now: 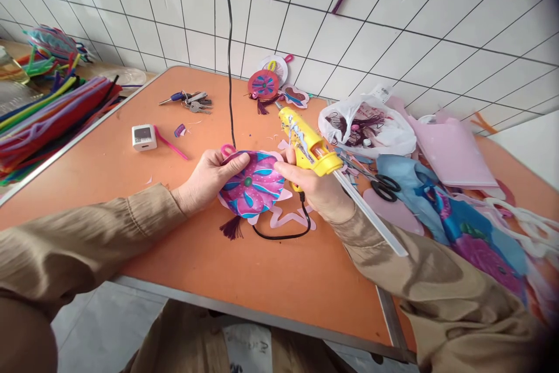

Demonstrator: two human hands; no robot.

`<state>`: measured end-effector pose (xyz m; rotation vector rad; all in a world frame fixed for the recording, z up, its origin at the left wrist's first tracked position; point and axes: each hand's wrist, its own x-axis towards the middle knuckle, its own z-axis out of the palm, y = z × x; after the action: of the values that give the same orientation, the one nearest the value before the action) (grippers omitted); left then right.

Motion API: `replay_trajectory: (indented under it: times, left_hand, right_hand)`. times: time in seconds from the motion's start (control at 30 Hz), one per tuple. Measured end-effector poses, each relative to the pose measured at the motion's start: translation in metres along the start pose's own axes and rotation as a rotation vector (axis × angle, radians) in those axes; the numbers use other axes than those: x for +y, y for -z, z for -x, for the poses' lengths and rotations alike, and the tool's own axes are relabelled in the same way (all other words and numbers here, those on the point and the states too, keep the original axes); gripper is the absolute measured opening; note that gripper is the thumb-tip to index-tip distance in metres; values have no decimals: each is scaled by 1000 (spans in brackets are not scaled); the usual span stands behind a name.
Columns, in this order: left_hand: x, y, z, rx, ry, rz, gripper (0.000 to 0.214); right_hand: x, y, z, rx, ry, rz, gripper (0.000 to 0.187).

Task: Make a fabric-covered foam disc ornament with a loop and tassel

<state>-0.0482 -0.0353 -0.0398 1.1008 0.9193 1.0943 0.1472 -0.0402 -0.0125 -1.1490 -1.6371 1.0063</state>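
Note:
Between my hands is a round pink and blue flower-patterned ornament (257, 189), with a pink loop (227, 150) at its top and a dark purple tassel (231, 228) below. My left hand (213, 178) grips its left edge, thumb on the front. In my right hand (321, 187) is a yellow glue gun (308, 143), its nozzle pointing up and away to the left and a clear glue stick (371, 216) sticking out of its back. The right thumb also touches the ornament's right edge. Behind it lies a pink paper cutout (288, 219), beside the gun's black cord (279, 237).
Keys (196, 102) and a white charger (144, 137) lie at left, beyond them bundled pipe cleaners (56, 111). Finished-looking ornaments (264, 84) sit by the tiled wall. At right are a plastic bag (371, 128), scissors (384, 188), fabric pieces (480, 239) and paper scraps. A black cable (230, 53) hangs down behind the ornament.

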Motion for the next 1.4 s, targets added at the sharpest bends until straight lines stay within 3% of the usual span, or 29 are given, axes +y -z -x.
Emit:
replay_trajectory:
  times: [0.27, 0.4, 0.63, 0.87, 1.17, 1.4]
  left_hand:
    - [-2, 2, -2, -57, 80, 95, 45]
    - [-1, 1, -2, -29, 72, 33, 47]
    - [4, -2, 3, -122, 124, -114, 50]
    - [2, -2, 3, -85, 31, -165, 47]
    - [4, -2, 3, -152, 97, -167, 47]
    - [3, 1, -2, -115, 105, -78, 46]
  right_hand:
    - [8, 2, -4, 95, 59, -79, 38]
    - [12, 3, -5, 53, 60, -110, 38]
    - [12, -2, -4, 57, 80, 31, 37]
    - [10, -1, 0, -19, 89, 64, 29]
    - [1, -5, 3, 42, 52, 87, 30]
    - [9, 8, -6, -98, 25, -19, 37]
